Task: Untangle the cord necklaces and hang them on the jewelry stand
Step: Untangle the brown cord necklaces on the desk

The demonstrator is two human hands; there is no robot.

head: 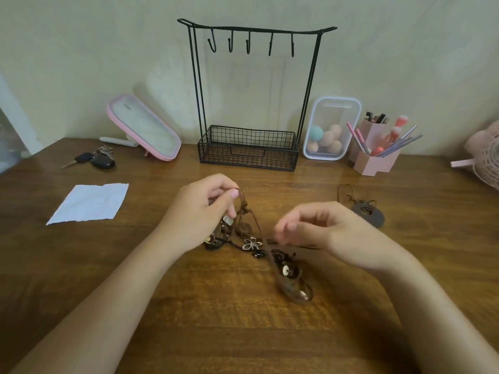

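The cord necklaces (252, 243) lie tangled mid-desk (189, 319), with bare wood spreading to the near edge and a strip of it before the jewelry stand (249, 147) and its 5 hooks at the wall. The left hand (205, 209), raised, pinches a brown cord loop. The right hand (321, 230), palm down, pinches a thin dark strand. A paper sheet (89, 202) lies left.
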